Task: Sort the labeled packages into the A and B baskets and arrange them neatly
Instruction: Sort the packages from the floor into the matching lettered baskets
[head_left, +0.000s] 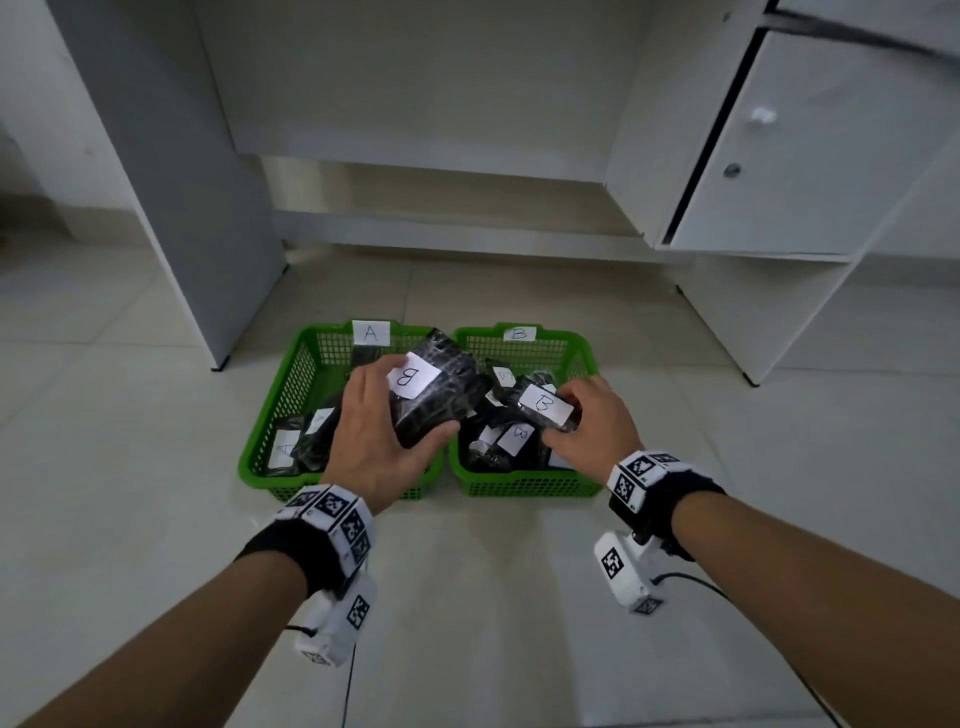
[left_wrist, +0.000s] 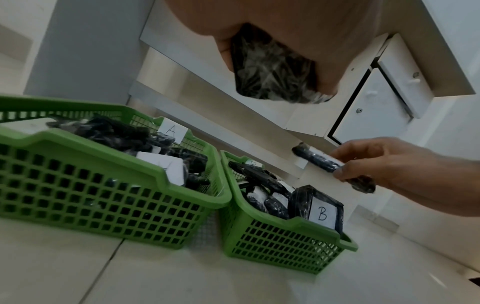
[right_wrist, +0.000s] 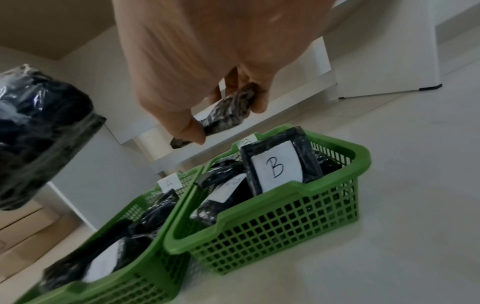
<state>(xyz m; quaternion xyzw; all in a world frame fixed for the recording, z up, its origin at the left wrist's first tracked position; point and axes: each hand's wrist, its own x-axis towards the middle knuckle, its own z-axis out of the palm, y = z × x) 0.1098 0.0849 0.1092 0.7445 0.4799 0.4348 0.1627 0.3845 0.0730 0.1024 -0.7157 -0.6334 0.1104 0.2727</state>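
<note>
Two green mesh baskets sit side by side on the floor: basket A (head_left: 270, 410) on the left and basket B (head_left: 524, 486) on the right, each with a paper tag at the back. Both hold black wrapped packages with white labels. My left hand (head_left: 379, 447) grips a large black package labeled B (head_left: 441, 395) above basket A's right side. My right hand (head_left: 592, 421) pinches a slimmer package labeled B (head_left: 545, 408) over basket B. In the right wrist view another B package (right_wrist: 278, 166) stands upright against basket B's near wall.
A white desk with a side panel (head_left: 197, 208) stands behind the baskets, and a cabinet door (head_left: 810, 156) hangs ajar at the right. Pale floor tiles (head_left: 493, 597) spread in front of the baskets.
</note>
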